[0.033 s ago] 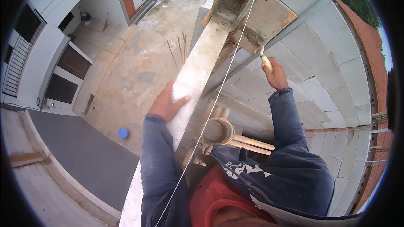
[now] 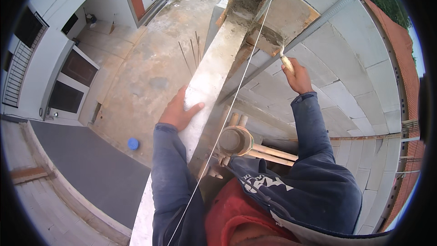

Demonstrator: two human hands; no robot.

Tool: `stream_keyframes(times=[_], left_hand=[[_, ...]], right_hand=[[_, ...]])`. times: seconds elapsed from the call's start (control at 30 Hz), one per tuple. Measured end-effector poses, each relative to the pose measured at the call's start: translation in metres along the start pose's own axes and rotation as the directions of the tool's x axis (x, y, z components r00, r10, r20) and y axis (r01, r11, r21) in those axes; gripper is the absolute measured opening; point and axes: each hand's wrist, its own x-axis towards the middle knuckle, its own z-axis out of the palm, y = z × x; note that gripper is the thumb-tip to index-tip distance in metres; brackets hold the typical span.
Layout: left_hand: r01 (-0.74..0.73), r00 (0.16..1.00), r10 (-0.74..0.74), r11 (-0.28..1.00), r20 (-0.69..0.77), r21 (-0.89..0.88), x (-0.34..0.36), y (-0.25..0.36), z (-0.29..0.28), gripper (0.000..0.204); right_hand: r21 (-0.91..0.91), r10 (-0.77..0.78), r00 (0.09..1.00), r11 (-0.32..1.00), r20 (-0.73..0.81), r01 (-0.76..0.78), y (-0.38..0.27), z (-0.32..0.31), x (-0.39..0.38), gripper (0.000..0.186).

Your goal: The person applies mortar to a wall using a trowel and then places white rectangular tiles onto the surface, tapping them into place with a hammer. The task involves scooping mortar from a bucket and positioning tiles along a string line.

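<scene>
My left hand point(image 2: 178, 113) rests on the long edge of a pale block wall point(image 2: 207, 81), its thumb stretched over the top and its fingers lying along the outer side, partly hidden. On the other side of the wall, my right hand point(image 2: 299, 76) is closed around the pale handle of a trowel point(image 2: 287, 63). The trowel's bent metal neck points away from me, and its mortar-smeared blade is at the lower edge of a dirty board point(image 2: 291, 14). A taut white string point(image 2: 241, 84) runs lengthwise beside the wall's top.
A round bucket of grey mortar point(image 2: 233, 141) stands near bamboo poles point(image 2: 275, 154) below my arms. A metal bar point(image 2: 318, 23) slants past the board. Thin rods point(image 2: 196, 48) rise beyond the wall. A blue container point(image 2: 133, 144) sits on the ground far below.
Between the two frames the trowel and my right hand shift very slightly away from me. My left hand stays on the wall.
</scene>
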Motion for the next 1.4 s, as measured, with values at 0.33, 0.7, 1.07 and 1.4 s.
stream_keyframes(times=[0.33, 0.7, 1.07, 1.4], left_hand=[[-0.046, 0.999, 0.046, 0.998, 0.002, -0.037, 0.009, 0.003, 0.003, 0.084], [-0.102, 0.995, 0.102, 0.995, -0.009, 0.004, 0.012, -0.013, 0.006, 0.085], [-0.086, 0.996, 0.086, 0.996, -0.008, -0.013, 0.011, -0.009, 0.007, 0.083], [-0.072, 0.997, 0.072, 0.997, -0.014, -0.026, 0.009, -0.003, 0.003, 0.085]], right_hand=[[-0.076, -0.059, 0.995, 0.996, -0.084, 0.052, 0.068, 0.109, 0.032, 0.043], [0.271, 0.243, 0.969, 0.931, 0.04, -0.245, 0.07, 0.242, -0.054, 0.041], [0.17, -0.099, 0.994, 0.98, -0.045, 0.106, -0.017, 0.184, 0.057, 0.035], [0.326, 0.166, 0.986, 0.931, 0.025, -0.166, 0.067, 0.159, -0.058, 0.034]])
